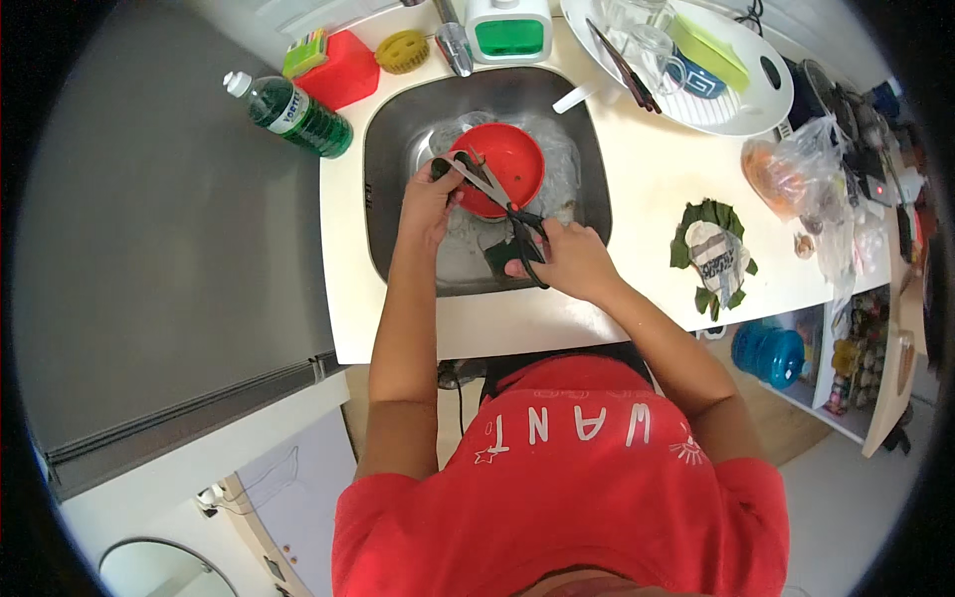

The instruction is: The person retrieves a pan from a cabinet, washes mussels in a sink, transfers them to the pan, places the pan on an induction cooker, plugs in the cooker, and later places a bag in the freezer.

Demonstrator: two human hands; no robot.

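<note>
My left hand (pixel 431 200) is over the left side of a red plastic bowl (pixel 528 148), pinching a small dark piece (pixel 441 167) whose kind I cannot make out. In my right hand (pixel 578 257) are scissors (pixel 489 186) with black handles. Their blades are spread, and the tips reach the dark piece by my left fingers. The bowl sits in a stainless steel sink (pixel 388 127) and has a few small bits in it. Clear plastic (pixel 563 168) lies around the bowl. Below the scissors is a dark green flat piece (pixel 498 260), partly hidden by my right hand.
Left of the sink lies a green-liquid bottle (pixel 310 123). A faucet (pixel 453 46) and a soap container (pixel 510 33) stand behind it. At right are a white dish rack (pixel 772 97) with glasses and chopsticks, green leaves (pixel 712 216) under a printed wrapper (pixel 716 254), and plastic bags (pixel 809 168).
</note>
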